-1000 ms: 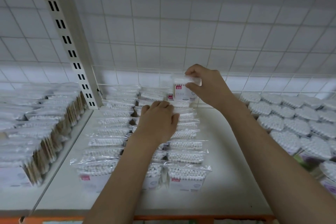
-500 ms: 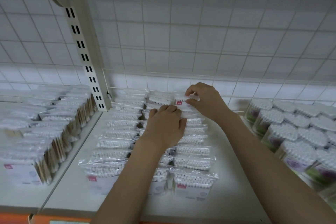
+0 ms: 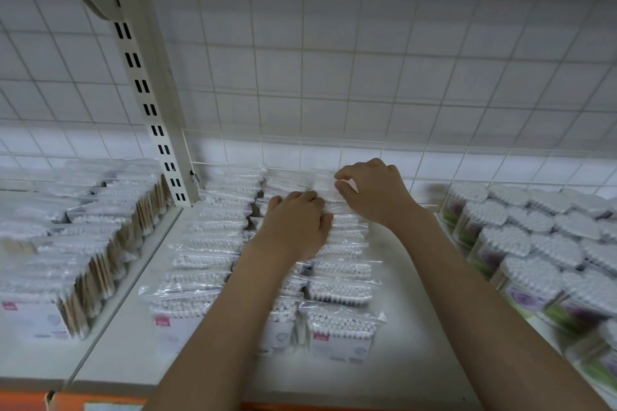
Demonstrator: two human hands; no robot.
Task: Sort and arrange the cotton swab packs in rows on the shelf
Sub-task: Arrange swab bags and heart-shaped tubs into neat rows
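The left hand (image 3: 295, 227) presses flat on the packs (image 3: 337, 290); the right hand's (image 3: 374, 192) fingers (image 3: 344, 188), lower than before, pinch the back pack (image 3: 325, 185).

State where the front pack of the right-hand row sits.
In the head view, the front pack stands right of centre near the shelf edge, between both forearms.

One head-worn wide-angle view looks forward and down, close over the white shelf (image 3: 410, 337), facing the wire-grid back panel (image 3: 367, 77); both forearms enter from the bottom edge. No second view exists.
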